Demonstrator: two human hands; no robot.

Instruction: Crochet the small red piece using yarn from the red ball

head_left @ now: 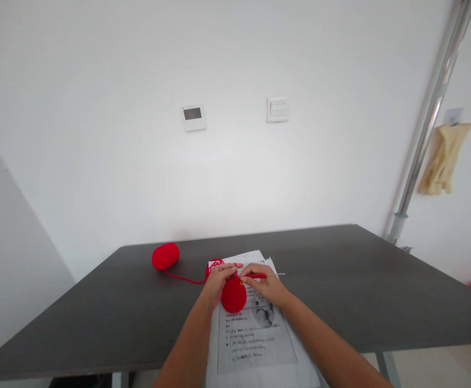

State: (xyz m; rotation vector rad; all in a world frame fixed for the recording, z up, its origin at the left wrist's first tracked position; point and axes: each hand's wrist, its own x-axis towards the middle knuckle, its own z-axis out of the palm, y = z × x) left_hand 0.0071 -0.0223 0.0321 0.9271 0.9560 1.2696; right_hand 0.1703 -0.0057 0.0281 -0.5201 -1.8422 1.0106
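Note:
A round red crochet piece (pixel 234 295) hangs from my left hand (pixel 220 279), whose fingers pinch its upper edge with red yarn running over them. My right hand (pixel 265 283) grips a crochet hook (pixel 258 276) with a red handle; its thin metal shaft sticks out to the right. A small yellow loop (pixel 242 282) sits at the piece's upper right edge, close to my right fingertips. Loose red yarn (pixel 215 263) lies bunched behind my left hand and leads left to a red yarn ball (pixel 165 256).
Printed sheets (pixel 255 345) lie under my hands on the dark table (pixel 118 312). Behind it, a white wall carries a thermostat panel (pixel 193 117) and a light switch (pixel 278 110). A metal pipe (pixel 425 134) and hanging yellowish gloves (pixel 445 156) are at right.

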